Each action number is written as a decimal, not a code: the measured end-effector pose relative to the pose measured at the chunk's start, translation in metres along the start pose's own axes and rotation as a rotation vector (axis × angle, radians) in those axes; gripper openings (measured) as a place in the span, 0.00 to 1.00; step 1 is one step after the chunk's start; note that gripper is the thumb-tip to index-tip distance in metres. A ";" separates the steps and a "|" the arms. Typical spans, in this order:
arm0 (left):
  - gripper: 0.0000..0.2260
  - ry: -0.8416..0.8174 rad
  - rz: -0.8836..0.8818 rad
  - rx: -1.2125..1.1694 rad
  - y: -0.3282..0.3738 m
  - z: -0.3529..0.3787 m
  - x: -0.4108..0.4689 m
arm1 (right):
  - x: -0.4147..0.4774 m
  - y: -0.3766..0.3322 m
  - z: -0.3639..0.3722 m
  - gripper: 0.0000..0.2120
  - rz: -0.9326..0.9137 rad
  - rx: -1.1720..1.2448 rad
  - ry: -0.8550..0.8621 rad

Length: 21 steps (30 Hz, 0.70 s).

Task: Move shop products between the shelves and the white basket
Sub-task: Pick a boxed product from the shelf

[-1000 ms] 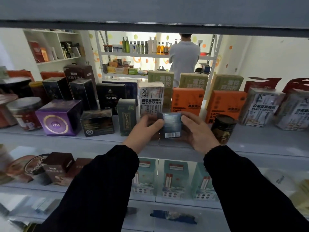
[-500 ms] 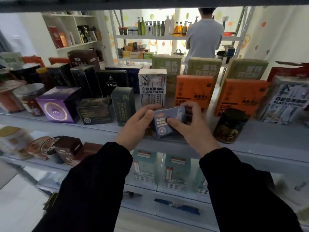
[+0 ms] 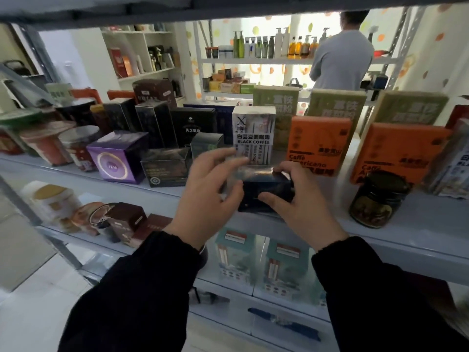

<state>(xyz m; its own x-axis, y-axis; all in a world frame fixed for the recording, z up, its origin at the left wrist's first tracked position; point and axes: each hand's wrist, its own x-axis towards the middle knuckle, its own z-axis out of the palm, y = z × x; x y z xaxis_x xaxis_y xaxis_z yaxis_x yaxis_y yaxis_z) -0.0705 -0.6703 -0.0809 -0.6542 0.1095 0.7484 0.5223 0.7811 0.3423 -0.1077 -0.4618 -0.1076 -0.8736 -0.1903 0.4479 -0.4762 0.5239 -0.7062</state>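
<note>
A small dark blue box (image 3: pixel 266 190) sits low over the front edge of the middle shelf (image 3: pixel 396 240), just in front of a white black-coffee box (image 3: pixel 253 134). My right hand (image 3: pixel 302 209) grips the small box, fingers over its top and thumb under its front. To the left of the box is my left hand (image 3: pixel 208 196), its fingers spread and lifted and its thumb by the box's left end. The white basket is not in view.
A dark glass jar (image 3: pixel 378 199) stands right of my hands, orange coffee boxes (image 3: pixel 319 146) behind them. A black box (image 3: pixel 165 171) and a purple box (image 3: pixel 119 158) stand to the left. Teal boxes (image 3: pixel 236 255) fill the lower shelf. A person (image 3: pixel 340 54) stands at far shelves.
The small box has turned from showing its face to lying flatter and lower at the shelf edge. My left fingers have come off it and spread open.
</note>
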 end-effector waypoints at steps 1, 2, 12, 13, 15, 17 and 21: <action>0.17 0.051 0.026 0.041 -0.004 -0.011 0.007 | 0.000 -0.002 0.002 0.24 0.019 -0.006 0.002; 0.18 0.063 0.012 0.066 -0.009 -0.022 0.015 | 0.000 -0.003 0.004 0.24 0.038 -0.018 0.007; 0.16 -0.474 -0.167 0.104 -0.046 -0.053 0.072 | -0.001 -0.020 0.011 0.25 0.174 -0.094 0.045; 0.15 -0.480 -0.167 0.067 -0.047 -0.055 0.073 | -0.001 -0.022 0.012 0.26 0.197 -0.073 0.057; 0.14 -0.458 -0.163 -0.035 -0.048 -0.061 0.072 | -0.002 -0.028 0.014 0.29 0.221 -0.055 0.143; 0.12 -0.395 -0.161 -0.157 -0.047 -0.069 0.069 | -0.009 -0.046 0.019 0.29 0.189 -0.077 0.301; 0.11 -0.294 -0.215 -0.463 -0.043 -0.089 0.046 | -0.031 -0.091 0.050 0.25 0.050 -0.019 0.365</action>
<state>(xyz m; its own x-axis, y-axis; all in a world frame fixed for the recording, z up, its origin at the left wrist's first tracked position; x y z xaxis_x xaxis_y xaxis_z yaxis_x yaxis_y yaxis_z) -0.0749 -0.7539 -0.0106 -0.8617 0.1960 0.4680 0.5021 0.4621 0.7310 -0.0423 -0.5452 -0.0843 -0.8007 0.1432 0.5817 -0.4289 0.5409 -0.7235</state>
